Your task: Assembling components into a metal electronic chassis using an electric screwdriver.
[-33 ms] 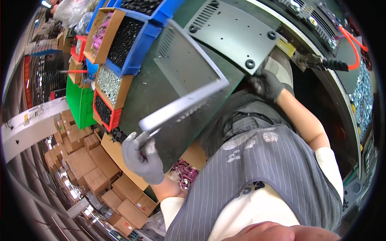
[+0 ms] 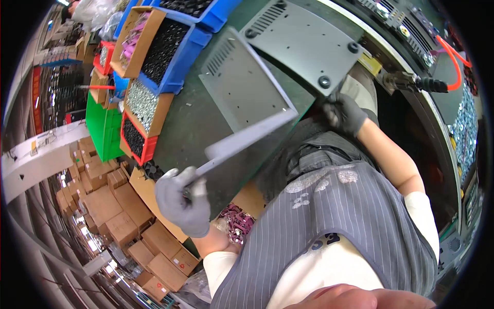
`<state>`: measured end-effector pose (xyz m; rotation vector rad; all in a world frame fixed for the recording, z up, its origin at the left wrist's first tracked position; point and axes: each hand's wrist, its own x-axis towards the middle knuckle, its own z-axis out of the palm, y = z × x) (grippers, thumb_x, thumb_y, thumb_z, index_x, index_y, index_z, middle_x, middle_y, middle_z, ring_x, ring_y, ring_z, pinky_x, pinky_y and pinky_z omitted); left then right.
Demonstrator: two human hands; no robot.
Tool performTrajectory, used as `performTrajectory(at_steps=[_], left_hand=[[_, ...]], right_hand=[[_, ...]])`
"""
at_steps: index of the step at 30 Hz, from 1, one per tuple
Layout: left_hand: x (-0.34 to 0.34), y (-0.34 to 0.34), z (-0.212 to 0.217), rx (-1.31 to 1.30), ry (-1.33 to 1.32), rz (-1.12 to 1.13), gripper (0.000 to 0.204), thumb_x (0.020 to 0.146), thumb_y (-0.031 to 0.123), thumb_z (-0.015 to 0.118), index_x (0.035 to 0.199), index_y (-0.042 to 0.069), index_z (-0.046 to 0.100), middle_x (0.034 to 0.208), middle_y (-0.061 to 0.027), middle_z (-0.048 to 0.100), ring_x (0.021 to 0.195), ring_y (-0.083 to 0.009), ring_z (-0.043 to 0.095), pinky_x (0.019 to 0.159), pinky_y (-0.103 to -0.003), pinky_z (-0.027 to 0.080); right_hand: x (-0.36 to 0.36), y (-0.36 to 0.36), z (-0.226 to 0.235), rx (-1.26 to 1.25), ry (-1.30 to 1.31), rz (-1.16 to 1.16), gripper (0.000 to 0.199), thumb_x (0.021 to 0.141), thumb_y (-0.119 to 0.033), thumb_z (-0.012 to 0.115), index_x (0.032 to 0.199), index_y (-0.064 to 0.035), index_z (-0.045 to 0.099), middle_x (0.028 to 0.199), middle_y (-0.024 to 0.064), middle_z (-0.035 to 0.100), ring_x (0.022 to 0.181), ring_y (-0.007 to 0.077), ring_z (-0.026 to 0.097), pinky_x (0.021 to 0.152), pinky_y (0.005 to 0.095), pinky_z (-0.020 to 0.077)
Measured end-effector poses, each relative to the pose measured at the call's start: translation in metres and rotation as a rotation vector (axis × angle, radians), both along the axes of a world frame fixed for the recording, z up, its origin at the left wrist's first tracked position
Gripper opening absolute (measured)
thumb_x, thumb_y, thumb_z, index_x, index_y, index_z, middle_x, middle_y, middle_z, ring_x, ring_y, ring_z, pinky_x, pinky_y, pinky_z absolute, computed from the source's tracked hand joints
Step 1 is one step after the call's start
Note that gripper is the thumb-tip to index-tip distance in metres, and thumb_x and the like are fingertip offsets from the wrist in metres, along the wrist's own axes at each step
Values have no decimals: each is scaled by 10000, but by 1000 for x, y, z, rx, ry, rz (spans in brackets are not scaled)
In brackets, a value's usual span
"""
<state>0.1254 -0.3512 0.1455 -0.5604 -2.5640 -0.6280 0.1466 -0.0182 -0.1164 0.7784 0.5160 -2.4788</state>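
My left hand [image 2: 183, 202], in a pale grey glove, pinches the near end of a bent grey sheet-metal panel [image 2: 247, 90]. This panel stands tilted over the green table, with slots at its far end and a long folded flange along its near side. My right hand [image 2: 347, 114], in a darker glove, is closed with curled fingers just below the near corner of a second grey metal panel [image 2: 301, 44]. That second panel lies on the table and has black round feet and a row of slots. Whatever the right fingers hold, if anything, is hidden.
Blue bins [image 2: 172, 59] of black parts stand at the far left, beside a carton [image 2: 149, 110] of small silver pieces and a red tray [image 2: 149, 149]. Pink parts [image 2: 236, 221] lie in a box near my left forearm. A tool with a red hose [image 2: 411, 82] sits right.
The bent panel has turned, its near flange showing thinner, and has shifted slightly. My left fingers now close on its near end. The right hand has barely moved.
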Motion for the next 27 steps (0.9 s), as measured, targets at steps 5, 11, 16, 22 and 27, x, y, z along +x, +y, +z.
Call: performTrajectory(at_steps=[5,11,16,22,27], left_hand=[[-13,26,-5,-42,108,-264,345,638,-7,738,969,20,644,841,-88,597,786,-210,579,696,-304,468],[-19,46,-52,688,-180,-179,484,664,118,788,1110,86,602,779,-49,586,765,-221,584,670,-332,472],[-33,29,-92,85,-548,-375,195,762,180,704,887,34,668,825,-105,640,754,-261,620,667,-330,496],[-27,38,-106,235,-592,-418,212,783,216,681,864,23,649,778,-121,601,709,-281,593,641,-343,477],[-24,53,-118,377,-473,-378,247,795,260,677,846,23,630,713,-121,552,646,-297,549,590,-364,440]], right_hand=[[33,-23,150,45,428,160,439,838,-217,518,1166,71,467,603,104,570,462,168,538,383,245,395],[3,13,219,1037,1030,-58,524,669,-47,654,1167,28,508,686,63,584,507,136,559,424,234,421],[-22,81,217,1081,720,-364,285,777,-165,597,992,15,542,520,-42,430,358,36,350,357,179,262],[-53,63,203,787,879,-279,334,792,-273,621,930,20,539,466,-74,359,327,15,292,324,179,192],[-55,34,215,792,817,-161,296,803,-236,642,933,16,558,491,-46,417,337,37,354,318,184,272]])
